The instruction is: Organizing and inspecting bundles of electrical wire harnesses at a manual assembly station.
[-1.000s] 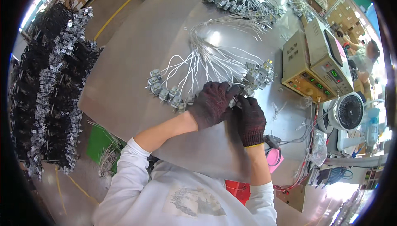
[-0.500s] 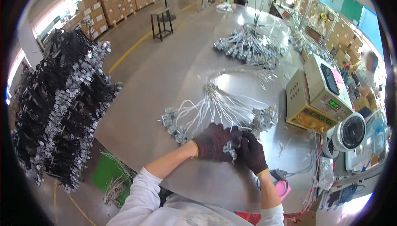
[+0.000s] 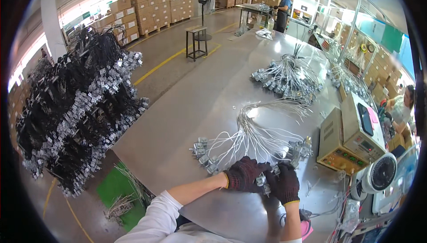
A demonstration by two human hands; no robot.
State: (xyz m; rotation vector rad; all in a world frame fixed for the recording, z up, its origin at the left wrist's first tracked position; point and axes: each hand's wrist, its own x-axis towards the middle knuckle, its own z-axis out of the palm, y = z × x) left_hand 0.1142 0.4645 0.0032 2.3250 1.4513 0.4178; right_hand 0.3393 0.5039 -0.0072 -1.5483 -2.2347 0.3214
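Both my hands wear dark knitted gloves and meet at the near part of the metal table [image 3: 178,123]. Between them is a small grey metal part [image 3: 262,182], partly hidden by the fingers. My left hand [image 3: 243,174] has its fingers closed at the part's left side. On the other side my right hand [image 3: 284,184] curls around it, fingertips mostly hidden. Just beyond lies a bundle of white wires [image 3: 245,127], fanning toward me. Grey metal fittings end the wires, in one cluster on the left [image 3: 203,157] and another on the right [image 3: 300,150].
A second wire bundle [image 3: 288,76] lies farther back. Stacked test instruments [image 3: 351,131] and a white fan [image 3: 381,172] stand at right. Black cables with metal ends [image 3: 75,109] are heaped at left. A stool [image 3: 196,42] and co-workers [image 3: 282,11] are beyond.
My view has tilted upward and shifted left, so the scene sits lower and farther right. Both hands stay together around the metal part, which has turned slightly.
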